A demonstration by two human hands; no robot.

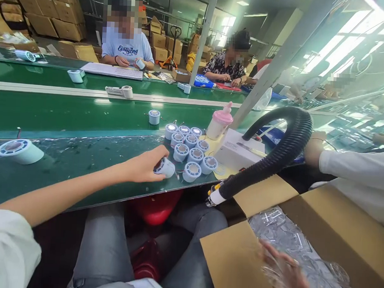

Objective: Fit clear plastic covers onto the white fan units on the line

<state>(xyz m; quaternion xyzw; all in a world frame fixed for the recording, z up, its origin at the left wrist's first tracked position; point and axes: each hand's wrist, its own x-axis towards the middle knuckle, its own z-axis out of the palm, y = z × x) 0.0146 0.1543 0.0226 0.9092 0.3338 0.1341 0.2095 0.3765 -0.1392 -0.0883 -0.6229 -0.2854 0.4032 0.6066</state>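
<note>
Pinching one cylinder (pixel 167 169) — left hand (pixel 149 164) | ten clustered cylinders (pixel 195 155) beside | right hand (pixel 290 271) at one open carton (pixel 344 223) — can't tell grip

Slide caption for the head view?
Left hand grips a pale-blue cylindrical unit; right hand at a cardboard box of clear plastic parts.

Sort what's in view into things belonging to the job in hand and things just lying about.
Likely in the job:
pale blue cylinder in the left hand
grouped cylinders
clear plastic pieces at the right hand
open carton

Apparently just lying about:
pink-lidded cup
white box
</note>
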